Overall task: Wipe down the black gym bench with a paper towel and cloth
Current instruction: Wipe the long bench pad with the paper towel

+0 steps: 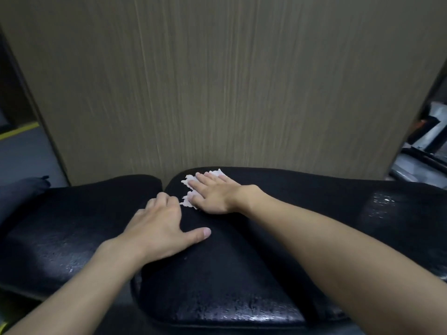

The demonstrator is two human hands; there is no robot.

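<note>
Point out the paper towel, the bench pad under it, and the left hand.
paper towel (pixel 188 179): head view, torn white edge showing past the right hand's fingertips.
bench pad (pixel 217 281): head view, bare glossy black surface near the camera.
left hand (pixel 159 226): head view, back of the hand.

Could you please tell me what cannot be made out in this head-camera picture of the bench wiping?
- Most of the paper towel: covered by the right hand.
- The cloth: not in view anywhere.
- Left hand fingertips: curled into the gap between the bench pads.
- Items at the right edge: dark, blurred, cut off.
- Bench frame and legs: below the picture.
</note>
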